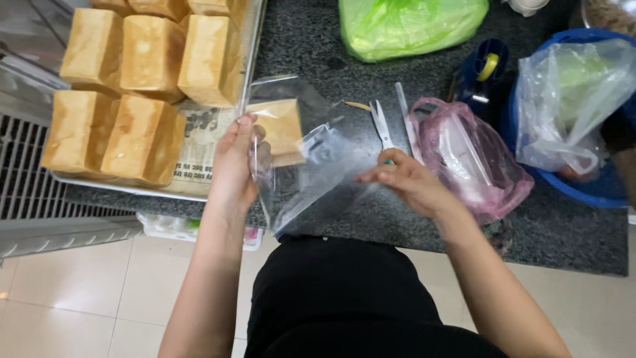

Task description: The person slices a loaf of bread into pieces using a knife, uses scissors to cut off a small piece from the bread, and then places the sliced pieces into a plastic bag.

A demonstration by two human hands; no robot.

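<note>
The left hand (233, 166) holds up a clear plastic bag (301, 159) by one side of its mouth, its fingers pinched shut on the film, while a square loaf of bread (281, 126) sits inside the bag, just beyond that hand. The right hand (404, 180) is at the bag's other side, fingers curled loosely toward the film; whether they actually grip it cannot be told, since the plastic is transparent and crumpled there. Taking the bag as the landmark: behind and to its left a metal tray (132, 187) lined with newspaper carries more loaves (142, 73) standing in rows; just behind its right edge a pair of scissors (380, 124) lies on the dark speckled surface (424, 225); further to its right sit a pink plastic bag (474, 159) and a blue basin (596, 189) holding another clear bag; far behind it lies a green plastic bag (411, 26). Judging from this, the bagging of one loaf is in hand, with the bread already in, and the next move would call for gathering the open mouth with both hands so that the film closes evenly without squashing the soft loaf
</note>
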